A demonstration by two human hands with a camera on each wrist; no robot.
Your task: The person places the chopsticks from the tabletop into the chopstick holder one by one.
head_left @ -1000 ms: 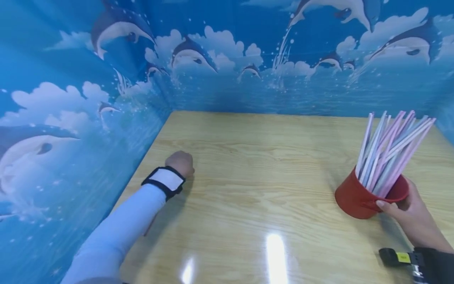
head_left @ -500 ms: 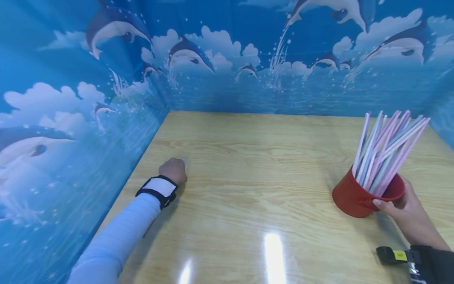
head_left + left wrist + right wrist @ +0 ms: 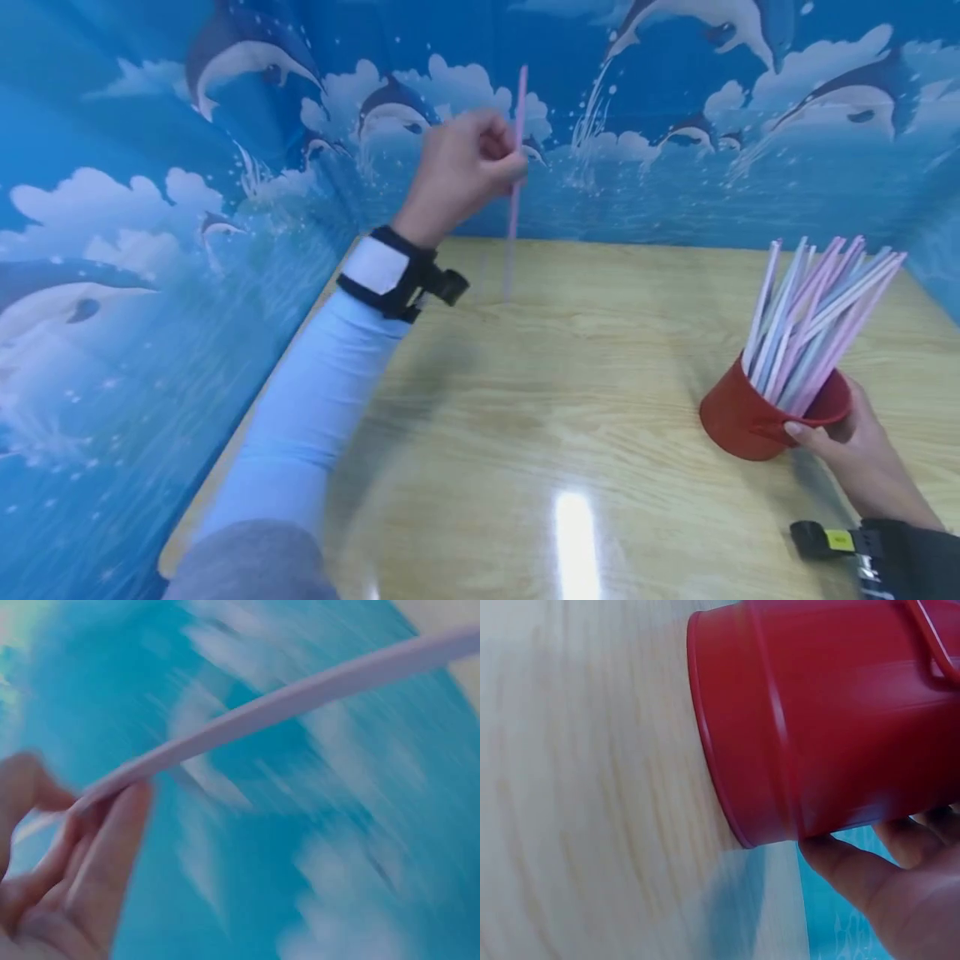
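My left hand (image 3: 463, 167) is raised high above the far left of the wooden table (image 3: 570, 367) and pinches a pink straw (image 3: 516, 150) that hangs almost upright. In the left wrist view the straw (image 3: 300, 697) runs blurred across the frame from between the fingers (image 3: 105, 847). At the right a red cup (image 3: 757, 412) stands tilted on the table with several pink, blue and white straws (image 3: 817, 317) fanning out of it. My right hand (image 3: 855, 454) holds the cup at its rim and side; the right wrist view shows the cup's wall (image 3: 832, 720) with the fingers (image 3: 855, 874) beneath it.
Blue panels printed with dolphins and clouds (image 3: 187, 208) wall the table at the left and back. A bright light glare (image 3: 576, 542) lies on the near tabletop. A black wrist strap (image 3: 847, 542) shows at the lower right.
My left hand has risen from the tabletop at the left and moved right, carrying a pink straw up with it. The right hand and red cup have stayed in place.
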